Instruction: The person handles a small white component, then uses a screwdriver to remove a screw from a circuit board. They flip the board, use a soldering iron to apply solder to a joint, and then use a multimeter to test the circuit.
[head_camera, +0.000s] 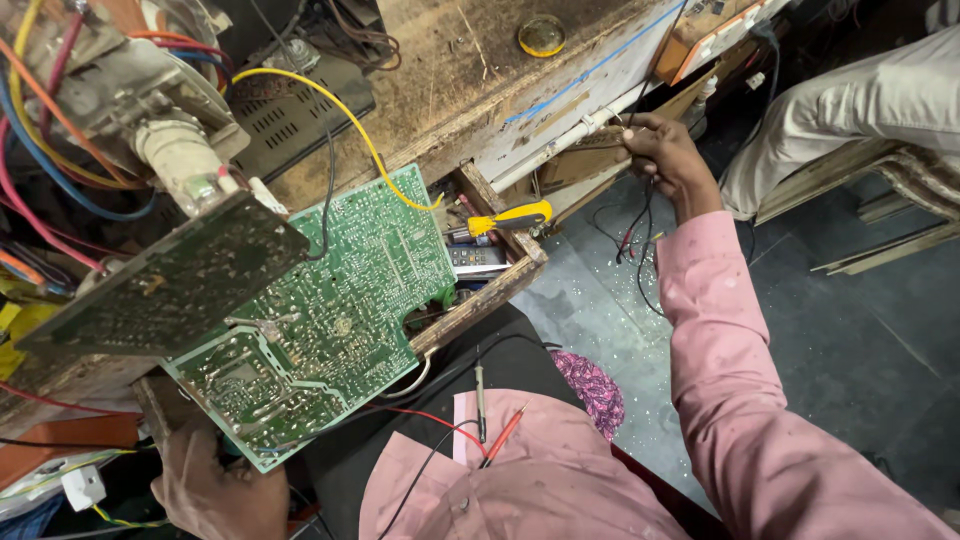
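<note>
My left hand (215, 488) grips the near lower corner of a large green circuit board (330, 320), which is tilted up with its solder side facing me. My right hand (665, 155) is stretched out to the far right, fingers closed on a bundle of thin black and red wires (635, 235) that hang down from it beside a white tube (560, 140) on the bench edge. Red and black meter probes (490, 415) rest on my lap against my pink shirt.
A smaller dark board (170, 285) with a tube neck and coloured wires sits at left. An open wooden drawer (505, 270) holds a yellow-handled screwdriver (510, 217). A yellow wire (340, 110) crosses the worn bench top. Another person's pale trouser leg (860, 105) is at upper right.
</note>
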